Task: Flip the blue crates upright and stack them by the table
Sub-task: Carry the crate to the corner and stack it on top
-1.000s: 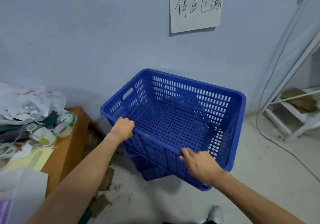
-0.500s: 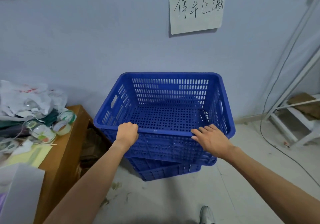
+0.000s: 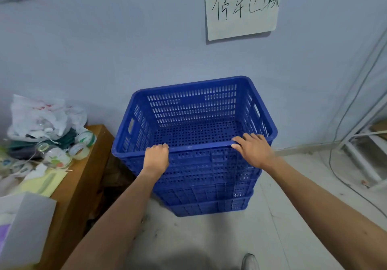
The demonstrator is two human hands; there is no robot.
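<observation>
**Blue crates stacked beside the table**

I am standing on a pale concrete floor facing a light blue wall. A paper sign with handwritten characters is stuck high on the wall. At my right a white metal frame leans near the wall, with a dark cable trailing down across the floor. The toe of my shoe shows at the bottom edge.

To my left is a wooden table, cluttered with a white plastic bag, rolls of tape, yellow paper and a grey box.

Just beside the table, against the wall, the top blue crate sits upright, nested in a lower blue crate that stands on the floor. The top one is empty; I see only its perforated bottom and slotted sides. What the lower one holds is hidden.

My left hand is curled over the near rim of the top crate, fingers hooked inside. My right hand lies on the same rim near the right corner, fingers spread over the edge rather than clenched.
</observation>
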